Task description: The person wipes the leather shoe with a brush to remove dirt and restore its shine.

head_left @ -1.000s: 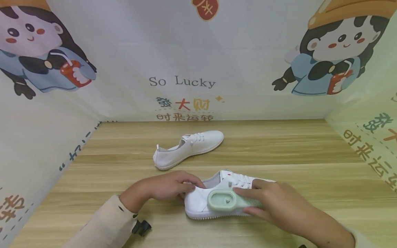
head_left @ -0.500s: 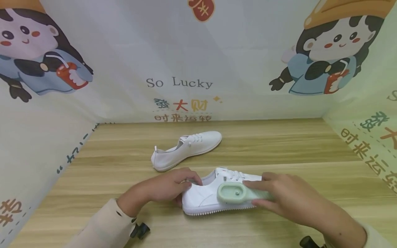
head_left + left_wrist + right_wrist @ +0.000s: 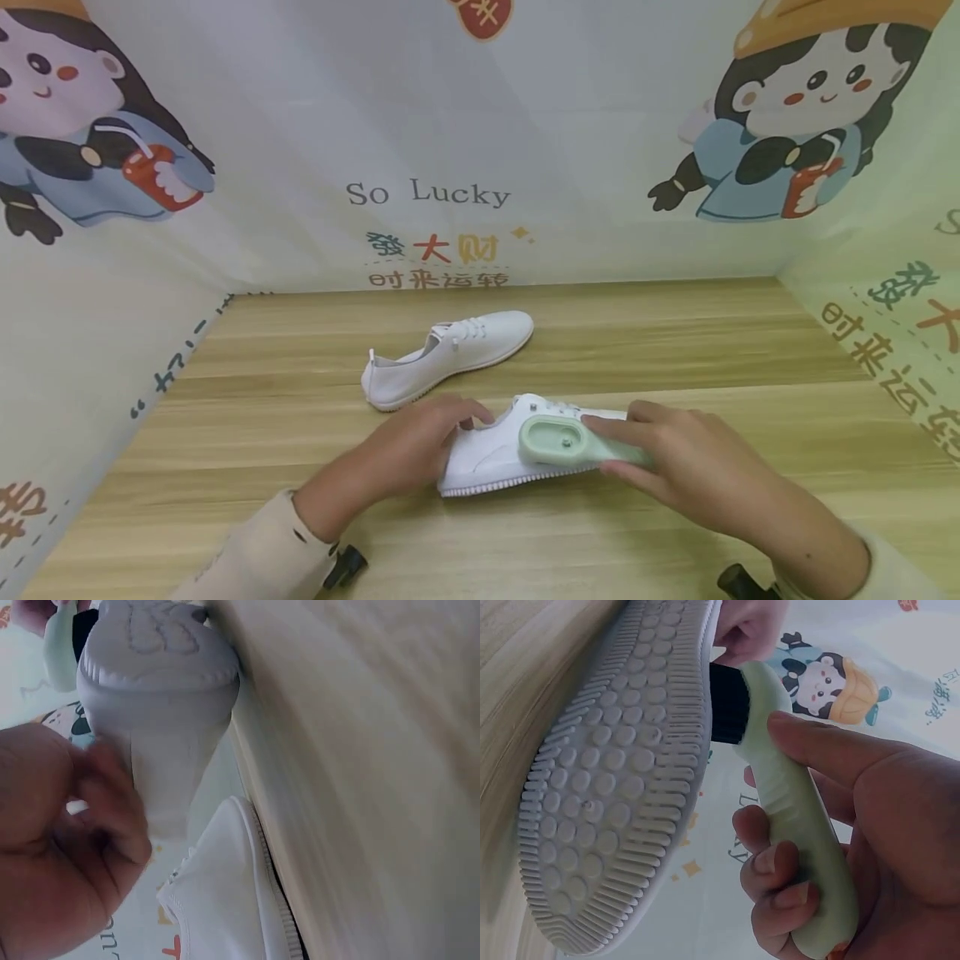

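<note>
My left hand (image 3: 412, 442) grips the near white lace-up shoe (image 3: 480, 465) by its heel, fingertips at the opening's rim. That shoe is tilted; its studded sole (image 3: 604, 787) faces the right wrist camera. My right hand (image 3: 697, 462) holds a pale green brush (image 3: 791, 802), fingers wrapped round the handle and thumb along its neck. The brush's black bristles (image 3: 729, 705) meet the side of the shoe just above the sole. From the head view, the bristles are hidden behind the brush head. The shoe's toe is partly covered by my right hand.
A matching white shoe (image 3: 483, 343) lies farther back on the wood-grain table (image 3: 675, 350), toe to the right. Printed cloth walls (image 3: 585, 167) enclose the table at the back and both sides. Small black devices (image 3: 347, 568) sit at both wrists.
The brush first slides toward the toe along the shoe's side. Then the near shoe, both hands and the brush shift away from me, and the shoe rolls so less of its opening shows.
</note>
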The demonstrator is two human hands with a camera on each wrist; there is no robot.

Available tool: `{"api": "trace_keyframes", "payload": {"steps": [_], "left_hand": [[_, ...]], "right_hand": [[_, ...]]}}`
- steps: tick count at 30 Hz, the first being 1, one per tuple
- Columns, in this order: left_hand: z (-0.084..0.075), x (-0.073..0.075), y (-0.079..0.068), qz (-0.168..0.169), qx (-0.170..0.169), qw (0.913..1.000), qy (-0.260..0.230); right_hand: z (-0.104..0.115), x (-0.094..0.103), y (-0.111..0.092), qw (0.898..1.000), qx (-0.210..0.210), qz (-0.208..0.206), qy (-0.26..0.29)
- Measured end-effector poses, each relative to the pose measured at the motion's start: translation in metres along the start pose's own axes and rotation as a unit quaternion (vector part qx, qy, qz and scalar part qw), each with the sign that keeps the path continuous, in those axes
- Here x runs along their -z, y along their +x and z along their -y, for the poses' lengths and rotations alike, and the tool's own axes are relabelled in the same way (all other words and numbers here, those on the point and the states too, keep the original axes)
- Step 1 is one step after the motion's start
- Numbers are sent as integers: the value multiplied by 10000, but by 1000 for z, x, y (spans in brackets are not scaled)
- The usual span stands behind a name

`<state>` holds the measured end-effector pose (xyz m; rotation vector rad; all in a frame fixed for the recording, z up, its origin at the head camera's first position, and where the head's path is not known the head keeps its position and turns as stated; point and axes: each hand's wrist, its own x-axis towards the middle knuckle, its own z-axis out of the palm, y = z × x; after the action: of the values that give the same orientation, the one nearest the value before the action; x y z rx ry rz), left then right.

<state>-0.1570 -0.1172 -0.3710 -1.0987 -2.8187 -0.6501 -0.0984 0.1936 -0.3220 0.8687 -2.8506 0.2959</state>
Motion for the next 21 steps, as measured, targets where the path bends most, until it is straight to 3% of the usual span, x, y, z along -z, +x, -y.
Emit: {"api": "trace_keyframes", "payload": {"steps": [8,15,21], "left_hand": [[-7,4,-3,923,610,9917,-658],[-6,-2,-2,866,671,9914,-720],[-3,-2,0,988,617,9879,-1019]], "right_hand": [[5,1,1,9998,-179,125,36],[10,-12,4,9994,14,-307,184],[9,-13,6,9992,-1,-271,277]]}}
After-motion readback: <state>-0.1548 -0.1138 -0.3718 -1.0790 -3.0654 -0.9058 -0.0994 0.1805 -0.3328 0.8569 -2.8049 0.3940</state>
